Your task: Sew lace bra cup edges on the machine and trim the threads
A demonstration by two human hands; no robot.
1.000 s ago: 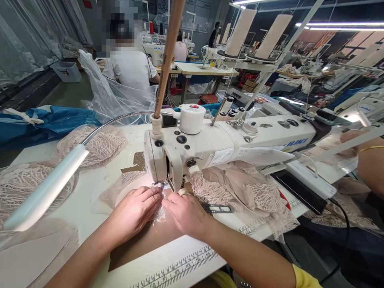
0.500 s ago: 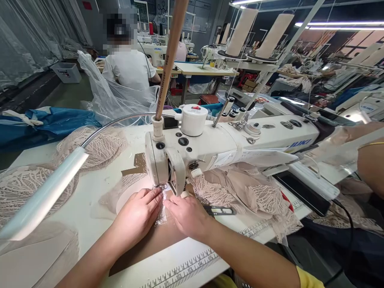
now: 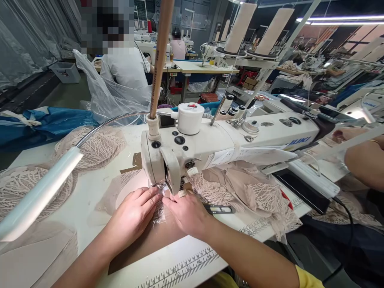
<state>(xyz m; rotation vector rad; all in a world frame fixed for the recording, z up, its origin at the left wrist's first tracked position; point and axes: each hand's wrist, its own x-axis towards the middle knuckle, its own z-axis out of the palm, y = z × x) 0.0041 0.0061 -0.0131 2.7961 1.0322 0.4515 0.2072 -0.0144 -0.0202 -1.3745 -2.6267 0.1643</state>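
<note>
A white Juki sewing machine (image 3: 210, 146) stands across the table. Just in front of its needle head, my left hand (image 3: 132, 218) lies on a small clear lace strip (image 3: 159, 214), fingers curled and pressing it down. My right hand (image 3: 186, 214) pinches the same strip from the right, fingertips meeting the left hand's under the presser foot. A thimble-like ring shows on one right finger. The strip rests on a brown sheet (image 3: 150, 240) taped to the table.
Beige lace fabric (image 3: 249, 192) is heaped right of the needle, more lace (image 3: 90, 148) at the left. Black thread snips (image 3: 217, 209) lie beside my right hand. A gooseneck lamp (image 3: 39, 192) crosses the left. A printed ruler (image 3: 180, 268) edges the table. Another person's arm (image 3: 364, 160) is at right; a seated person (image 3: 126, 66) behind.
Both hands have stayed at the needle with the strip, edging slightly forward under the presser foot. The view has shifted a little.
</note>
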